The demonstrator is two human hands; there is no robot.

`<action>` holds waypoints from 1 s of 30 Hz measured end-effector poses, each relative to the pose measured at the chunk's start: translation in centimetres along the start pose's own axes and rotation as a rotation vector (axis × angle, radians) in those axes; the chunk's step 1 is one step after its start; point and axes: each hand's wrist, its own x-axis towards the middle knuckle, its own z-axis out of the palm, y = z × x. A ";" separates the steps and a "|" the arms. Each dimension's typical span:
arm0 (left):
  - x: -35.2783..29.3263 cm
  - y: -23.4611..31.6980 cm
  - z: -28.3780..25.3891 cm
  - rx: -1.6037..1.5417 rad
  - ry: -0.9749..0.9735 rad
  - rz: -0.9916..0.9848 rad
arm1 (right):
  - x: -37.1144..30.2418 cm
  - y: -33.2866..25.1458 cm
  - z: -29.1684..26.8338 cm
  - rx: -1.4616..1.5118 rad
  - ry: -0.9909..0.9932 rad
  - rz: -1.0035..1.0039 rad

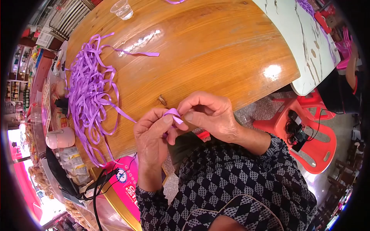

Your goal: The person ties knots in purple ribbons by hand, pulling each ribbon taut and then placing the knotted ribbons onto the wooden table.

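A looped purple ribbon (173,112) is held between my two hands just over the near edge of the wooden table (200,50). My left hand (153,129) pinches the loop between thumb and fingers. From that hand a strand runs left to a large tangled heap of purple ribbon (90,81) on the table's left side. My right hand (210,113) is closed at the loop's right side, thumb and index fingertips close together on the ribbon. The fingertips partly cover the ribbon, so its exact fold is hard to see.
A clear plastic cup (122,9) stands at the far left of the table. A white marbled table (304,42) adjoins on the right. Below it, a red plastic stool (318,144) carries black devices and cables. A pink container (61,138) sits left of the heap; a person (343,90) is at the far right.
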 end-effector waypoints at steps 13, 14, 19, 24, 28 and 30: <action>0.0 -0.4 0.3 -0.008 -0.045 0.121 | 1.1 -0.4 0.0 -0.092 -0.008 -0.158; -0.1 -0.3 0.4 -0.023 -0.052 0.127 | 1.1 -0.6 0.0 -0.025 -0.048 -0.128; 0.3 0.4 1.1 0.223 0.131 0.467 | 1.3 -0.7 -1.3 -0.048 -0.060 -0.058; 0.2 3.3 -0.3 0.226 0.258 0.574 | 1.0 -1.4 -1.4 -0.421 -0.183 -0.199; 0.0 4.8 -0.4 0.470 0.388 0.771 | 0.8 -2.0 -0.9 -0.396 -0.149 -0.083; -0.5 5.1 -2.5 0.658 0.313 0.813 | 0.9 -2.0 -1.0 -0.444 -0.146 -0.158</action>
